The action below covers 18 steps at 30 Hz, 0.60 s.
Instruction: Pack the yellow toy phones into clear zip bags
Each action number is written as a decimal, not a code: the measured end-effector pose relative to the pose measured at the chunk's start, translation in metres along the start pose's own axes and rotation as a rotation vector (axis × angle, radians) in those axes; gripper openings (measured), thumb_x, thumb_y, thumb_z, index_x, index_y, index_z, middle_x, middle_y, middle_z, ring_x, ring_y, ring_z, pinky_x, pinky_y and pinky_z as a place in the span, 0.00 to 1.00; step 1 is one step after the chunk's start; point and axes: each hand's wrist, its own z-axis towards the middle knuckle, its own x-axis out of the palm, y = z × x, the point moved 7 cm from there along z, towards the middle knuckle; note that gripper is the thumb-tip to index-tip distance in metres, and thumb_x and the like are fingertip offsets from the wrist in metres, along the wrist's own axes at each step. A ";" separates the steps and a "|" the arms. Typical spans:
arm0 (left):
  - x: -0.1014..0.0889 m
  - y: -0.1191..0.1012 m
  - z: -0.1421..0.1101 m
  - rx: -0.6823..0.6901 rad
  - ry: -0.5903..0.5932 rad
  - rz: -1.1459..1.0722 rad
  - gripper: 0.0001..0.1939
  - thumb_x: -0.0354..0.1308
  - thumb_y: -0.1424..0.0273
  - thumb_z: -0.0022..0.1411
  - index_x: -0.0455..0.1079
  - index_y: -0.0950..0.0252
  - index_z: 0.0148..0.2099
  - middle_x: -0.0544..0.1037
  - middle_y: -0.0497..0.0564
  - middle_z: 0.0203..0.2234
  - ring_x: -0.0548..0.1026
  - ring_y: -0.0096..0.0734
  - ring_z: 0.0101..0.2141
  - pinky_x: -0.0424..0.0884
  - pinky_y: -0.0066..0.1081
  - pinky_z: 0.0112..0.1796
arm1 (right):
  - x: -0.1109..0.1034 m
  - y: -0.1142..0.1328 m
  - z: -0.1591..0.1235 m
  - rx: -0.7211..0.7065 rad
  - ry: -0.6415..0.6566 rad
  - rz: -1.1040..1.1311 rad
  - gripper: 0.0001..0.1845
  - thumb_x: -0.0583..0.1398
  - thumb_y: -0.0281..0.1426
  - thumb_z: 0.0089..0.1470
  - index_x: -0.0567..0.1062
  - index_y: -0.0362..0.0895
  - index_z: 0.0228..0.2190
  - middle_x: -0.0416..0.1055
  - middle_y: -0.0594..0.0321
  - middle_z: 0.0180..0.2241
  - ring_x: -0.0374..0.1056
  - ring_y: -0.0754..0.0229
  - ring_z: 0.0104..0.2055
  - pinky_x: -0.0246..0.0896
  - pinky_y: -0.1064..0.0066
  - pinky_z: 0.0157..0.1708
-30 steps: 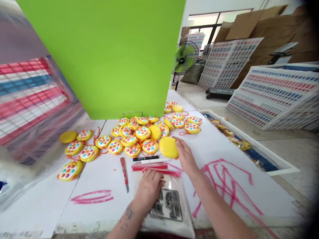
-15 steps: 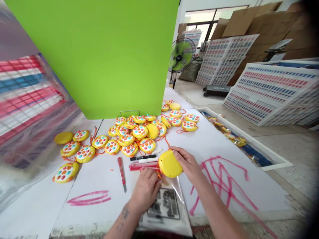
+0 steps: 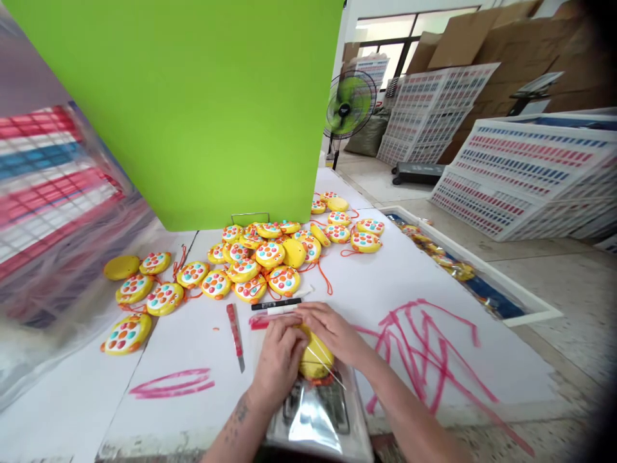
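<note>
Between my hands lies a yellow turtle-shaped toy [image 3: 315,357], back face up, with glints of clear plastic across it; it appears to be inside the clear plastic bag [image 3: 354,418]. My left hand [image 3: 277,360] has curled fingers closed at the bag's mouth, against the toy's left side. Bent over the toy's upper right edge, my right hand [image 3: 332,331] also grips at the bag's mouth; its thumb is hidden. A printed dark picture shows through the bag below the toy. Just beyond my fingers are a black marker [image 3: 276,304] and a white pen [image 3: 282,310].
Several yellow toys with coloured dots [image 3: 270,254] are heaped before a green board [image 3: 216,116]. A red utility knife [image 3: 236,337], blade out, lies left of my hands. Right of the table is a white-rimmed crate [image 3: 535,317] holding bagged toys. Farther off are a fan [image 3: 344,110] and stacked crates [image 3: 525,173].
The toy has moved down and left, from above the bag's mouth to under the clear plastic. My right hand has come left, beside my left hand.
</note>
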 end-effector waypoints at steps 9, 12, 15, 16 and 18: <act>0.004 0.013 0.001 -0.182 0.081 -0.150 0.03 0.52 0.72 0.63 0.67 0.63 0.37 0.72 0.57 0.49 0.70 0.41 0.49 0.66 0.44 0.49 | -0.030 -0.029 -0.028 0.244 -0.054 -0.099 0.20 0.48 0.41 0.60 0.74 0.50 0.46 0.76 0.59 0.43 0.71 0.52 0.45 0.63 0.61 0.45; 0.001 0.014 0.002 -0.184 0.067 -0.193 0.04 0.53 0.70 0.62 0.68 0.63 0.36 0.74 0.56 0.46 0.71 0.40 0.46 0.67 0.42 0.47 | -0.019 -0.022 -0.030 0.231 -0.024 -0.102 0.21 0.48 0.36 0.60 0.69 0.51 0.52 0.75 0.59 0.45 0.72 0.53 0.44 0.64 0.62 0.43; -0.002 0.018 -0.001 -0.254 0.039 -0.253 0.07 0.52 0.68 0.63 0.68 0.64 0.35 0.77 0.54 0.36 0.74 0.37 0.39 0.69 0.37 0.41 | -0.014 -0.011 -0.027 0.222 -0.063 -0.199 0.23 0.47 0.31 0.59 0.67 0.51 0.55 0.78 0.59 0.37 0.73 0.55 0.35 0.65 0.65 0.35; -0.002 0.020 -0.002 -0.290 0.038 -0.278 0.08 0.51 0.67 0.64 0.67 0.64 0.35 0.77 0.52 0.33 0.74 0.36 0.36 0.70 0.35 0.37 | -0.013 -0.006 -0.026 0.206 -0.081 -0.212 0.24 0.47 0.31 0.59 0.66 0.51 0.55 0.78 0.60 0.35 0.73 0.55 0.34 0.65 0.66 0.34; 0.001 0.023 -0.006 -0.349 0.056 -0.325 0.09 0.49 0.66 0.65 0.66 0.64 0.35 0.76 0.50 0.27 0.74 0.33 0.30 0.70 0.31 0.32 | -0.012 0.004 -0.026 0.178 -0.118 -0.192 0.24 0.47 0.30 0.59 0.66 0.51 0.55 0.77 0.61 0.32 0.72 0.57 0.30 0.64 0.67 0.31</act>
